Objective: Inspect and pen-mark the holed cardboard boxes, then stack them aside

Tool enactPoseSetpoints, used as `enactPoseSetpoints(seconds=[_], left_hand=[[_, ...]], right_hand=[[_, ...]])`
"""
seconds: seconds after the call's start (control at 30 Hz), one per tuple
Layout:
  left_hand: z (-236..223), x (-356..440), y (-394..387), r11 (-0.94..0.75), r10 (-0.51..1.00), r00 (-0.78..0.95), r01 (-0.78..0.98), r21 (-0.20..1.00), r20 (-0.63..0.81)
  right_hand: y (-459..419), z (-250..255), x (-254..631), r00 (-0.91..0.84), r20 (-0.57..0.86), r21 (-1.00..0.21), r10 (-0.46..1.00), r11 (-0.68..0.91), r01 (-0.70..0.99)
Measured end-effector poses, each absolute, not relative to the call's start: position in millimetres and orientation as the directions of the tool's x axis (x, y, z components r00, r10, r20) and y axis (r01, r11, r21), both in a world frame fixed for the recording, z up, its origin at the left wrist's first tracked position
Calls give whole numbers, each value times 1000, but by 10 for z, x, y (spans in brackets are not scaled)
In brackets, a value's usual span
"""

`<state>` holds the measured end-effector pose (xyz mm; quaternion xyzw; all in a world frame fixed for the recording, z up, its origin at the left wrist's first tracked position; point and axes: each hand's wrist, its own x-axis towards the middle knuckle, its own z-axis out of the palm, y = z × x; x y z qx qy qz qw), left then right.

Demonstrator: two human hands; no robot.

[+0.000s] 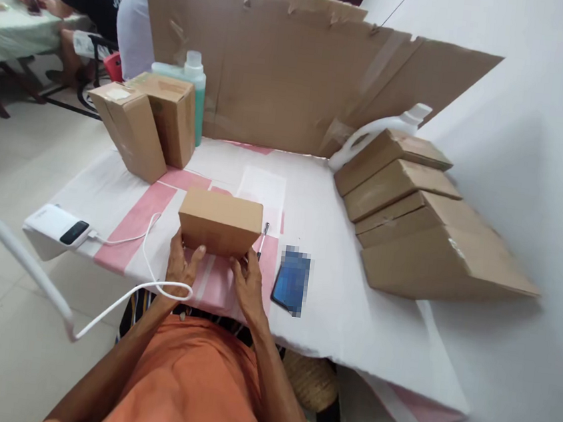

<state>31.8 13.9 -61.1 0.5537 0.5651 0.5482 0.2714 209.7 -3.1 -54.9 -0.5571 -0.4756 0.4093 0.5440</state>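
Observation:
A small brown cardboard box (220, 223) is at the near side of the table, directly in front of me. My left hand (181, 264) grips its lower left corner, thumb against the near face. At the lower right corner, my right hand (248, 281) grips the same box, its thumb also on the near face. The fingers behind and under the box are partly hidden. Just right of the box lies a pen (264, 236), and a phone (291, 280) rests flat beyond my right hand. A white cable (168, 284) loops across my left wrist.
Two boxes (131, 131) stand at the left beside a green bottle (197, 101). Several boxes (412, 211) lean in a row at the right, near a white jug (380, 131). A power bank (56, 224) sits at the left edge. A cardboard panel (280, 76) borders the back.

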Motion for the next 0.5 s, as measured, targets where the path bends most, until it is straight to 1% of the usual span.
enactPoseSetpoints(seconds=[0.1,0.27,0.37,0.5], left_hand=[[-537,299,120,-259,909,-206,405,877,363],[-357,352,-17,-371,856,-107,553,746,505],[-259,418,-124,-426,820,-48,614,665,571],[-123,467,-217,-475,787,62,697,538,614]], right_hand=[[-16,-488,2157,276,62,-993,959,32,112],[69,-434,2273,336,73,-986,939,17,167],[125,-458,2323,337,59,-991,940,15,133],[137,-524,2369,345,6,-997,938,-22,75]])
